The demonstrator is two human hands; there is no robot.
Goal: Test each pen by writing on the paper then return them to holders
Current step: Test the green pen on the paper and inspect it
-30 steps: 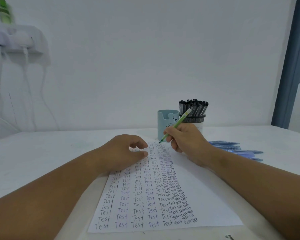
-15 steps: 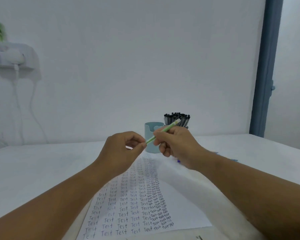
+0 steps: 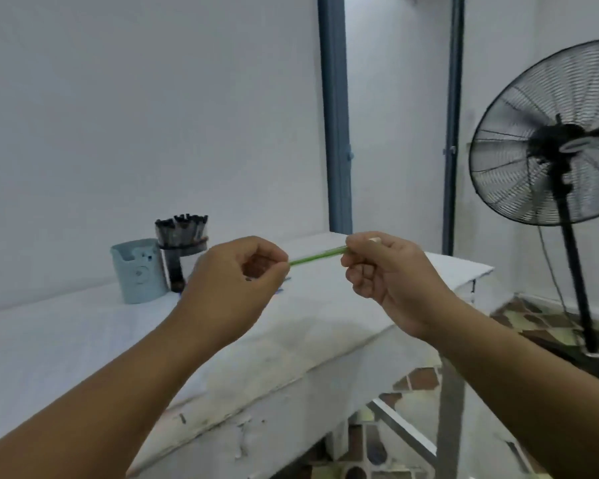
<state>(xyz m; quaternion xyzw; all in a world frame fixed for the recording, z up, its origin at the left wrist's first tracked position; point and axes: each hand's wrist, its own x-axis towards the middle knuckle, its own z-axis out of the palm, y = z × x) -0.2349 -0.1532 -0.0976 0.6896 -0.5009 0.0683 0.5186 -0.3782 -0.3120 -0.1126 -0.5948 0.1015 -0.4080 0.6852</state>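
A thin green pen (image 3: 319,255) hangs level in the air above the white table (image 3: 83,340), held at both ends. My left hand (image 3: 232,285) pinches its left end and my right hand (image 3: 388,274) grips its right end. Behind my left hand stand a light blue holder with a bear face (image 3: 137,271) and a clear holder full of black-capped pens (image 3: 182,243). The paper is out of view.
A black standing fan (image 3: 554,140) rises at the right, beyond the table's end. A blue-grey door frame (image 3: 336,115) runs up the wall. Tiled floor (image 3: 540,319) shows past the table's right edge. A bit of blue shows by my left hand.
The view has swung right and up, so the paper has left the frame. Both hands have risen off the paper, and the left hand has taken hold of the pen's tip end.
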